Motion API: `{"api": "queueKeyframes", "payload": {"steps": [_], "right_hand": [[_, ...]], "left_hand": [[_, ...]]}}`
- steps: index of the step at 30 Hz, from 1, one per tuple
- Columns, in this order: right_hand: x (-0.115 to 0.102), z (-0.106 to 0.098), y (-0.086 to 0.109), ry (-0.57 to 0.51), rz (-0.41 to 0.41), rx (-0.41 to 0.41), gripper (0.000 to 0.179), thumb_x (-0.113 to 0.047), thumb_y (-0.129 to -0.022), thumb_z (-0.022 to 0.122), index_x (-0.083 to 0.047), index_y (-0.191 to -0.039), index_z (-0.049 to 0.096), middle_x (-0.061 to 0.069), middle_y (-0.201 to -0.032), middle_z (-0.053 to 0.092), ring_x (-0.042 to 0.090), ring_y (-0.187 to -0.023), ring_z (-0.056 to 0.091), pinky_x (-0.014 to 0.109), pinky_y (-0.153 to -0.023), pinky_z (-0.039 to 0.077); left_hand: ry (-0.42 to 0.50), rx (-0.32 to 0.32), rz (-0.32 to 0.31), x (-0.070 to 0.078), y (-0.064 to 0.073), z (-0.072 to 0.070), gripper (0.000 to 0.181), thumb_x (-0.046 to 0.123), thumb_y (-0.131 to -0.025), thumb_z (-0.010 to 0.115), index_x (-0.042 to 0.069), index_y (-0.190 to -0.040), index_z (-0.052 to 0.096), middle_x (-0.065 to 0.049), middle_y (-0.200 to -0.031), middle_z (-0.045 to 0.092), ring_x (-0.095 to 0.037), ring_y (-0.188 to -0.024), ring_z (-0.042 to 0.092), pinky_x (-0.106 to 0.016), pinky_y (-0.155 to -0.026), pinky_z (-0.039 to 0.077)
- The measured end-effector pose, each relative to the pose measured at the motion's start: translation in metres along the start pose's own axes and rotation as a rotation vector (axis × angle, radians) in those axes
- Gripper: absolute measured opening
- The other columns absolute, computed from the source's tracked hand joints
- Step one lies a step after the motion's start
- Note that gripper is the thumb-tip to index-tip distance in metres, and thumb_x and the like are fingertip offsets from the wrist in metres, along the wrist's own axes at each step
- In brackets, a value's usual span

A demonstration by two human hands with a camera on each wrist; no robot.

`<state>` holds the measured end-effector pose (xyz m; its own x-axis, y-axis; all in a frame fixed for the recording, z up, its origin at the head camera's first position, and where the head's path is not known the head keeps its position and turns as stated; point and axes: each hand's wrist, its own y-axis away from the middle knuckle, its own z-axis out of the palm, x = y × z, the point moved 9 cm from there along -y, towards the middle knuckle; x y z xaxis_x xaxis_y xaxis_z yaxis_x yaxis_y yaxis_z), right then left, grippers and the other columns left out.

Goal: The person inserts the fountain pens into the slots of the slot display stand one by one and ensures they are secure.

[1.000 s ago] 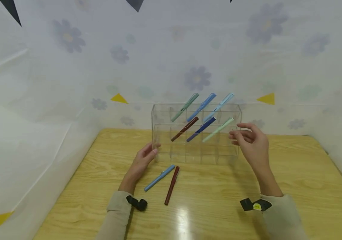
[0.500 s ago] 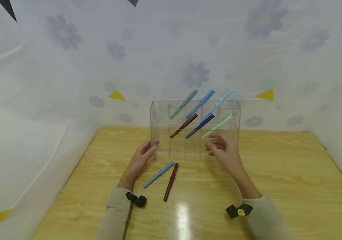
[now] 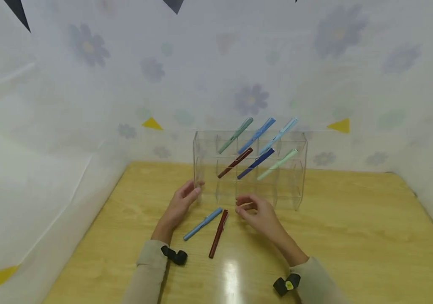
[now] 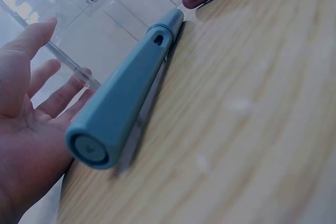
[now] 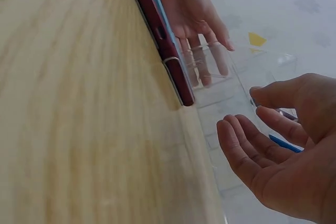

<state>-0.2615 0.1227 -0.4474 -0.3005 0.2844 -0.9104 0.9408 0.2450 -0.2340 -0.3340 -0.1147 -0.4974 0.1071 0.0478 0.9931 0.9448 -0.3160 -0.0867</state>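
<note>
A clear acrylic pen rack point(image 3: 225, 192) stands upright on the table, with several pens leaning in its upper tiers. My left hand point(image 3: 178, 207) rests at the rack's left side, its fingers fairly straight against the edge and the thumb apart. In front of the rack lie a blue pen point(image 3: 202, 224) and a dark red pen point(image 3: 218, 234), both capped. The blue one is close beside my left hand. My right hand point(image 3: 258, 213) hovers right of the red pen, before the rack's lower front, fingers loosely bent and holding nothing.
In the rack's back row sit a grey-green pen point(image 3: 236, 135), a mid-blue pen point(image 3: 257, 135) and a light blue pen point(image 3: 279, 136). The front row has a dark red pen point(image 3: 235, 163), a navy pen point(image 3: 256, 163) and a mint pen point(image 3: 278, 164). A flowered curtain point(image 3: 205, 76) hangs behind.
My right hand has moved left and down from the rack's right side to near the loose red pen. The left hand and all the pens stay in place.
</note>
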Motion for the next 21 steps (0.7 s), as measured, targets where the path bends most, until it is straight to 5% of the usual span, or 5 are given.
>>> {"api": "queueKeyframes", "payload": {"steps": [10,21], "right_hand": [[0.017,0.027,0.0,-0.004,0.066,-0.102,0.035,0.001,-0.093,0.073,0.002,-0.127,0.065,0.017,-0.125,0.068,0.033,-0.114,0.065,0.038,-0.092,0.056],[0.025,0.043,-0.004,0.05,0.065,-0.17,0.039,0.003,-0.088,0.074,-0.004,-0.126,0.069,0.01,-0.118,0.069,0.025,-0.102,0.063,0.03,-0.081,0.052]], "left_hand": [[-0.002,-0.015,-0.001,0.004,-0.005,0.003,0.055,0.034,-0.107,0.058,0.008,-0.154,0.046,-0.01,-0.151,0.052,-0.027,-0.144,0.042,-0.053,-0.116,0.033],[-0.001,0.014,0.001,0.002,-0.003,-0.001,0.053,0.031,-0.107,0.057,0.007,-0.153,0.047,-0.011,-0.151,0.053,-0.028,-0.143,0.044,-0.053,-0.113,0.036]]}}
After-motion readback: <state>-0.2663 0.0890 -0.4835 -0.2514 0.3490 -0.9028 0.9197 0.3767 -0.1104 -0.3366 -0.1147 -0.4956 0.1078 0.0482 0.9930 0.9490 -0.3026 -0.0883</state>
